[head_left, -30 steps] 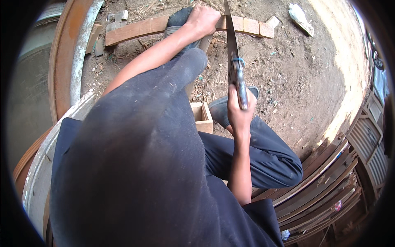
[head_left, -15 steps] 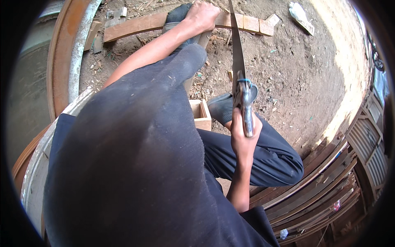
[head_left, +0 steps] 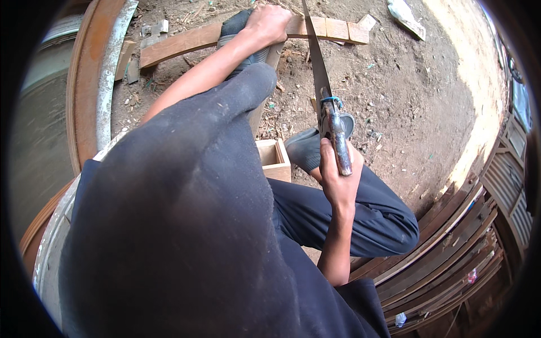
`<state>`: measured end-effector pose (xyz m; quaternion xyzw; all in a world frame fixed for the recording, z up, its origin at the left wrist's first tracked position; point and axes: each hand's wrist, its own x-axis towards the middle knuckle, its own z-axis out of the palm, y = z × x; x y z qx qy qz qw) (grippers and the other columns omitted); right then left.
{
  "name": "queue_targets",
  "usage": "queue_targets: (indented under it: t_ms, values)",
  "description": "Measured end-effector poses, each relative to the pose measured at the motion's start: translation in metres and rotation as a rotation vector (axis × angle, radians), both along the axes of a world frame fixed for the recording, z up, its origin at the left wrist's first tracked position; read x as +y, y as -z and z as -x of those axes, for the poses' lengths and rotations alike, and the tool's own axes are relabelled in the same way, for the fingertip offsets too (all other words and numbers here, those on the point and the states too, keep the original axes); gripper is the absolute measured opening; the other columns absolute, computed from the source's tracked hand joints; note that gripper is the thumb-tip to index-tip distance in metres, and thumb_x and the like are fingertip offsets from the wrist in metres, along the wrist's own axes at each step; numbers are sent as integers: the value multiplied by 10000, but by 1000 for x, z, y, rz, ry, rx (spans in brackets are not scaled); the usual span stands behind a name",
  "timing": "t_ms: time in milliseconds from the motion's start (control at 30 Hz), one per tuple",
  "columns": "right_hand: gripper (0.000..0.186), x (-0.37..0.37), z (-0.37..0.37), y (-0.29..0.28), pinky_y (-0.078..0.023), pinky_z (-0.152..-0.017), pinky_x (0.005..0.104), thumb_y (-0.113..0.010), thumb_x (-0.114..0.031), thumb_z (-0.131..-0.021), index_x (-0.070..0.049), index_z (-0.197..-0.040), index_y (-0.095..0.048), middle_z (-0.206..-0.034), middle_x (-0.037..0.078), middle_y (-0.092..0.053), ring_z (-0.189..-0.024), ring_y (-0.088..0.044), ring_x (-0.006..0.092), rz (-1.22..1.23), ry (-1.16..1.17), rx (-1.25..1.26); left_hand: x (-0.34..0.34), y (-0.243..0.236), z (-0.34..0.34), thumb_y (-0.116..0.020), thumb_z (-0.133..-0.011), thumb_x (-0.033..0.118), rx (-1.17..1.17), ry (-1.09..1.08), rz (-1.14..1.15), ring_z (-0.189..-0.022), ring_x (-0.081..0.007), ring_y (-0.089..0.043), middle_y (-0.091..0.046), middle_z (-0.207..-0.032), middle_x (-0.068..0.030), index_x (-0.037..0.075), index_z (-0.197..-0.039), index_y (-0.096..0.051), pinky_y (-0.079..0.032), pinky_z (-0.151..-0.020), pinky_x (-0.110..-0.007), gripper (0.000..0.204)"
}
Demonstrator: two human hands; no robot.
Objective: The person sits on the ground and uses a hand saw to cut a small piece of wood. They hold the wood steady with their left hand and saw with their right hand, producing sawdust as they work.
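Gripping the handsaw point(head_left: 322, 76) with the right hand point(head_left: 341, 177) closed around its handle, blade pointed ahead across the wooden plank point(head_left: 186, 41) on the far side, just right of the curled left hand point(head_left: 267, 23), too hidden underneath to tell whether clamped on the wood. Could nick those left knuckles or the left shoe point(head_left: 236, 22) after a sideways skip of the blade, or bind from any rocking of the plank. Judging by edges, roomier rightward over the dirt ground point(head_left: 417, 101), tighter near the handle, between right shoe point(head_left: 303, 149), bent right knee point(head_left: 401, 234) and open wooden box point(head_left: 277, 173).
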<state>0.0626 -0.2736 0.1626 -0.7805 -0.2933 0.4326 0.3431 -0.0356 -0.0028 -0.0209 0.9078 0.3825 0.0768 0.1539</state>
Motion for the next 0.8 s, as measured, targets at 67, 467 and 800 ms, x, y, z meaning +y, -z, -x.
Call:
queue_targets:
  t_ms: [67, 467, 800]
  values:
    - [190, 2, -5, 13, -344, -499, 276, -602, -72, -860, 17, -701, -550, -566, 19, -475, -543, -400, 63, 3, 40, 30, -1, -8, -7, -619, -596, 95, 61, 15, 28, -715, -361, -659, -646, -701, -210, 30, -667, -668, -535, -654, -448, 108]
    - [234, 11, -4, 19, -304, -473, 264, -590, -89, -873, -6, -663, -528, -578, -21, -464, -546, -390, 37, 13, 58, 82, -2, -3, -6, -630, -583, 93, 116, 34, 13, -707, -352, -667, -652, -701, -214, 13, -682, -681, -540, -629, -445, 137]
    - [196, 3, 4, 12, -319, -480, 257, -567, -51, -859, -1, -676, -522, -565, -22, -453, -546, -391, 38, 28, 98, 112, -7, -8, -10, -656, -594, 82, 228, 90, 1, -726, -262, -702, -689, -748, -156, 27, -754, -706, -564, -644, -386, 176]
